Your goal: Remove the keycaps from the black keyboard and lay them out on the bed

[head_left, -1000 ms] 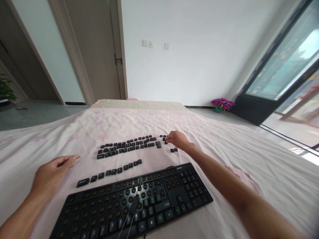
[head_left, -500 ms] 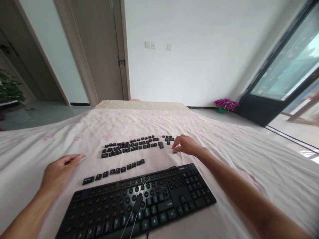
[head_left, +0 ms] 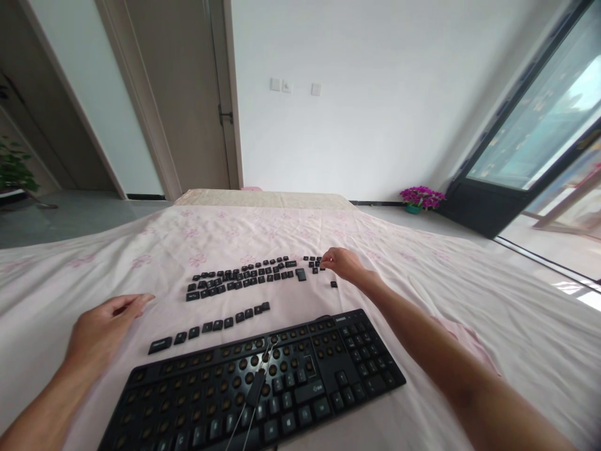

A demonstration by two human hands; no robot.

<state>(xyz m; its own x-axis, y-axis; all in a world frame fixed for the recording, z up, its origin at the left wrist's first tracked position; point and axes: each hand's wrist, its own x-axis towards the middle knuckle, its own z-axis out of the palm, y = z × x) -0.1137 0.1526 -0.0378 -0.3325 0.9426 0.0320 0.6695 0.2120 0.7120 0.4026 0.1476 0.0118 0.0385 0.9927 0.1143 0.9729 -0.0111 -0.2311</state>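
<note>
My right hand (head_left: 344, 264) reaches over a small cluster of black keycaps (head_left: 312, 264). Its thumb and forefinger are pinched at a keycap (head_left: 322, 268) on the cluster's right side. A single keycap (head_left: 333, 284) lies apart, nearer to me. My left hand (head_left: 110, 319) rests on the cloth at the left, thumb and fingers closed together with nothing visible in them. Between the hands, loose keycaps (head_left: 235, 285) lie in rows, with one more row (head_left: 217, 325) closer in. The black keyboard (head_left: 323, 351) has many keys off, and a wire keycap puller (head_left: 256, 389) lies across it.
A pinkish flowered cloth (head_left: 394, 300) covers the surface, wrinkled at the right. Beyond it are a white wall (head_left: 366, 113), a closed door (head_left: 173, 94) and a pot of magenta flowers (head_left: 421, 197). A glass-panelled door (head_left: 516, 156) stands at the right.
My right hand has moved away from the single keycap, up to the small cluster, leaving that keycap on the cloth. The left hand stays put; the view has shifted slightly.
</note>
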